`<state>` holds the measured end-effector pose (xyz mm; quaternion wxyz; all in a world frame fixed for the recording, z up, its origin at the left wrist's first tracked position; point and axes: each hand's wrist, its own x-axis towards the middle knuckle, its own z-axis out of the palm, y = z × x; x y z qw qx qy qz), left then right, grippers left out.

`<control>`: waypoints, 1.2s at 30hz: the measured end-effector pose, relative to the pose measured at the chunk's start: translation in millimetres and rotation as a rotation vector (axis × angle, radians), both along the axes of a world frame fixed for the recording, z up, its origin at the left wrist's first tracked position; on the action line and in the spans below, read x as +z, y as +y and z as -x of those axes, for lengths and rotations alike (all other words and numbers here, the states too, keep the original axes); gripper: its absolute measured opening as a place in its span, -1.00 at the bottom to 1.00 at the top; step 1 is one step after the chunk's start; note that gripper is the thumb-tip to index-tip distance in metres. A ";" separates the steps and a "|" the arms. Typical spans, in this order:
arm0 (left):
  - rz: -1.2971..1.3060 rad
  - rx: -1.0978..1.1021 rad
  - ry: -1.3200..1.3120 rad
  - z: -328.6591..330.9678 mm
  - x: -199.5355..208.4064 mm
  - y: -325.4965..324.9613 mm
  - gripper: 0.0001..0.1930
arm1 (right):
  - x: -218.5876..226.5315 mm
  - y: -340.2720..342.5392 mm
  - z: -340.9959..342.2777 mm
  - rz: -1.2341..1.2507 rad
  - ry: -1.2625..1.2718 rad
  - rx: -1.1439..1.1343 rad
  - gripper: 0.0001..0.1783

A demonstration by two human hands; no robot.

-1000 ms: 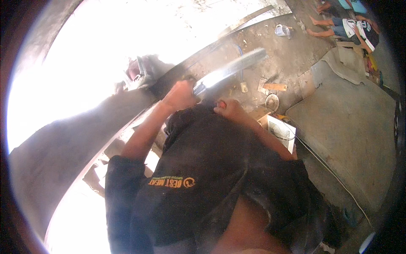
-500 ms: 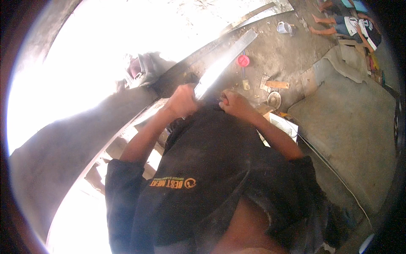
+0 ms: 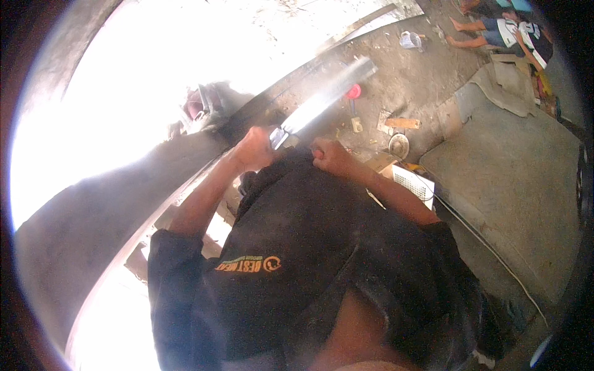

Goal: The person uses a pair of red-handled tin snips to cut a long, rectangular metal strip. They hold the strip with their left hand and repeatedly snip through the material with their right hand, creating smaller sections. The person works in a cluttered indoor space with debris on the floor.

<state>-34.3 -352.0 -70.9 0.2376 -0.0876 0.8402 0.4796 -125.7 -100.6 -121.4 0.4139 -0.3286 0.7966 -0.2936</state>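
A long, flat, shiny metal strip (image 3: 325, 99) slants up and away to the right, its surface glaring with light. My left hand (image 3: 255, 150) is closed at its near end. To the right of that end, my right hand (image 3: 332, 158) is closed near the front of my dark shirt. Something reddish shows at its fingers, too small to tell whether it is a held thing or a fingertip. Beyond the strip a round red object (image 3: 353, 91) lies on the ground, partly covered by the strip's edge.
On the ground lie a clear plastic jug (image 3: 410, 40), a wooden block (image 3: 403, 123) and a round bowl (image 3: 399, 144). Beside my right forearm stands a white perforated basket (image 3: 413, 185). A cable (image 3: 489, 247) runs along the right. Another person (image 3: 504, 34) is at the far right.
Both hands have shifted slightly left. The strip's near end has moved left with my left hand, and its far end has dropped lower in view, over part of the red object.
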 end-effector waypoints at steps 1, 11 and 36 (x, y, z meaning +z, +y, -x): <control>-0.006 -0.049 0.019 1.0 1.5 1.2 -0.62 | -7.3 3.7 -0.5 0.032 -0.032 0.020 -0.75; 0.012 -0.049 0.015 5.1 -48.3 -2.7 -0.59 | -21.9 3.7 -1.7 -0.020 -0.127 -0.018 -0.74; -0.231 -0.442 -0.136 -4.9 -14.6 -13.2 -0.79 | 57.7 -0.3 73.6 -0.005 0.476 -0.053 -0.61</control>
